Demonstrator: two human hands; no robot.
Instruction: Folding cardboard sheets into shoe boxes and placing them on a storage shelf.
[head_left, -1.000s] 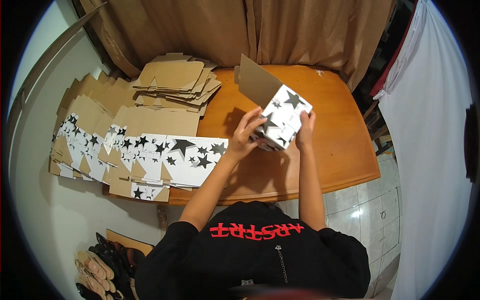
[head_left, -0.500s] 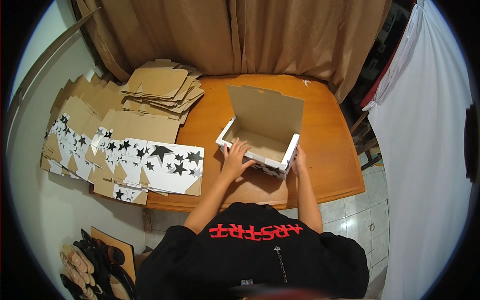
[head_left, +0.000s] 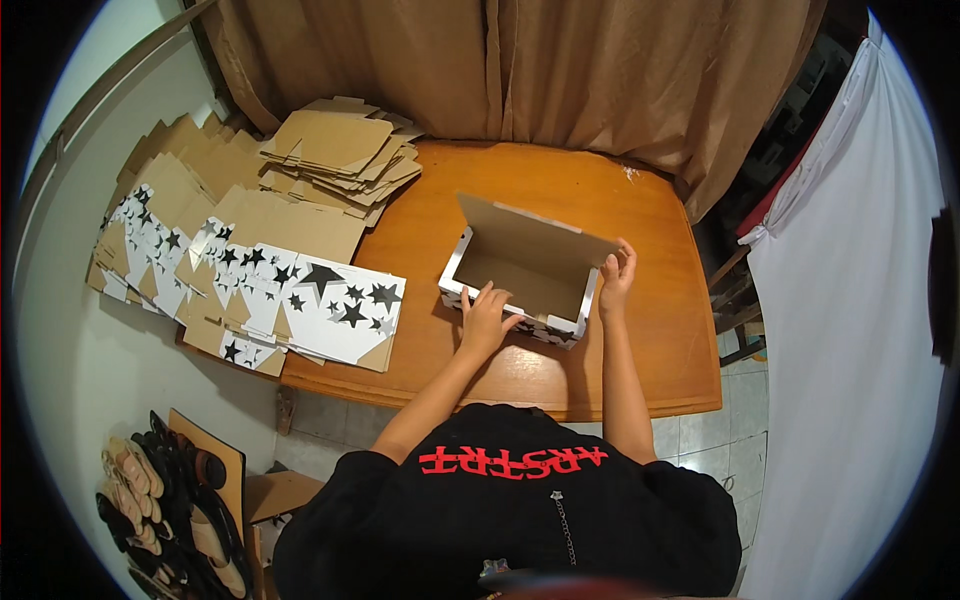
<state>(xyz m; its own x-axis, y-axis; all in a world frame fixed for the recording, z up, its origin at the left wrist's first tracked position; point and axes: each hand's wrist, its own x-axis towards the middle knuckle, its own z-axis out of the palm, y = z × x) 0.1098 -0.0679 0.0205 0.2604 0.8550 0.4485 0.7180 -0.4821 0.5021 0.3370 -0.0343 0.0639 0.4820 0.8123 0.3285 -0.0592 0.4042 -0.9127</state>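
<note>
A cardboard box, white with black stars outside and plain brown inside, stands on the wooden table in front of me. Its brown lid is hinged at the far side and leans partway over the opening. My left hand is at the near wall, its fingers hooked over the rim and its thumb stretched along the outside. At the lid's right corner, my right hand has its fingers curled around the edge. The inside of the box is shaded, and only bare cardboard shows there.
Flat star-printed cardboard blanks overlap along the table's left side. Behind them rises a stack of brown folded cardboard. Brown curtains hang at the far edge, a white cloth at right. Shoes sit at lower left.
My right hand has gone up from the box's right side to the lid's corner. The lid has tipped toward me from nearly upright. My left hand stays at the near wall.
</note>
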